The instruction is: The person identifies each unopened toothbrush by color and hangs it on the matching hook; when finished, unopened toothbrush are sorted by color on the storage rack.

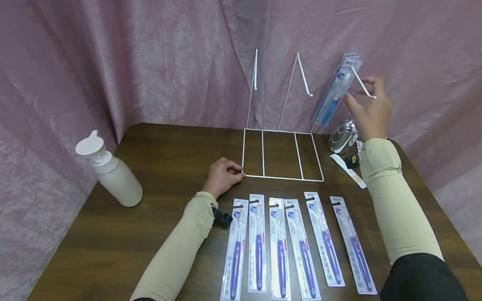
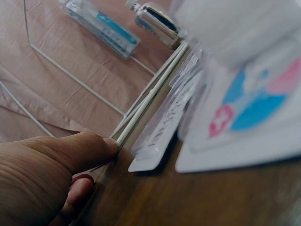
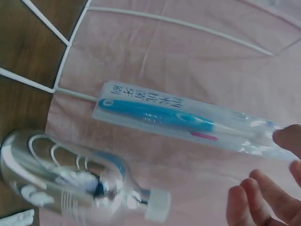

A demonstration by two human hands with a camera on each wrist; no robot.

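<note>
pink curtains back the dark wooden worktop [image 1: 108, 243] where the left hand [image 1: 223, 175] pinches the front left corner of the white wire rack [image 1: 281, 154], while the right hand [image 1: 369, 108], fingers loosely spread, touches blue toothbrush packs [image 1: 334, 92] hanging on the rack's right hook.

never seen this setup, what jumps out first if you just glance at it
A neat row of six packaged purple toothbrushes lies along the near edge of the dark wooden table. Behind it stands a white wire rack, its base corner pinched by the left hand, while the right hand is raised at the rightmost hook beside hanging blue toothbrush packs. A white pump bottle stands far left.
</note>
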